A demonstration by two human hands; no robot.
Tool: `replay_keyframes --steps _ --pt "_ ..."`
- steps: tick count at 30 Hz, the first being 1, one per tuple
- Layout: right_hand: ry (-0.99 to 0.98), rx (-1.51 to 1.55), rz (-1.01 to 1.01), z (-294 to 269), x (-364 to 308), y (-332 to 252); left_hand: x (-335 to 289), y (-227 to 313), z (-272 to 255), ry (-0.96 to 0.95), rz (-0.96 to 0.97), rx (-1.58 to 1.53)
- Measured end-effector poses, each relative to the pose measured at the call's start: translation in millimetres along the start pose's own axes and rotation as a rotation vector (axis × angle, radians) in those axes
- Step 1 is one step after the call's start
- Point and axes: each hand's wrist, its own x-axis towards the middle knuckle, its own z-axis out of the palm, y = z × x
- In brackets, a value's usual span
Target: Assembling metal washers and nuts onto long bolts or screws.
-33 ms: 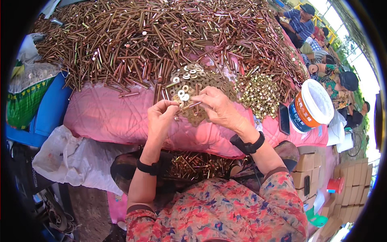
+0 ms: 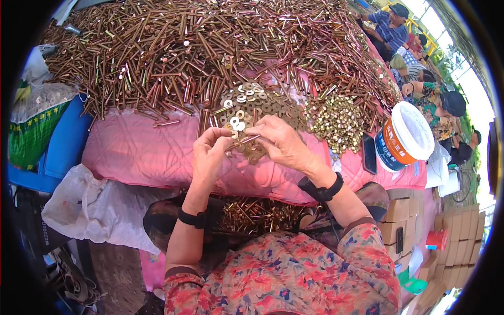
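Note:
Between my two hands a slim brass-coloured bolt lies slightly tilted, its right end higher. My left hand pinches near its left end, and my right hand grips its right end with thumb and fingers. Just beyond the fingertips spreads a heap of flat round washers, a few of them pale and shiny. To the right of the washers is a pile of small gold nuts. A broad mound of similar bolts covers the far part of the surface.
A pink quilted cloth covers the work surface. At right are a phone and a white bucket. More bolts lie below the near edge. A green sack stands left; cartons and several people are at right.
Both hands have shifted very slightly, and the bolt has barely moved with them. The hold of both hands looks the same.

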Motion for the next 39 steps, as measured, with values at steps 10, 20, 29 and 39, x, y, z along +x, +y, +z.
replay_keyframes --steps 10,20,29,39 --pt "0.342 -0.059 0.522 -2 -28 22 -7 2 14 -0.063 -0.448 -0.13" --pt "0.066 -0.369 0.803 -23 -88 72 0 0 1 0.138 -0.33 -0.232" --pt "0.097 -0.514 0.649 -30 -65 123 1 -7 3 0.116 -0.36 -0.28" --pt "0.225 0.655 0.79 -1 -24 12 -6 1 1 -0.011 -0.435 -0.331"
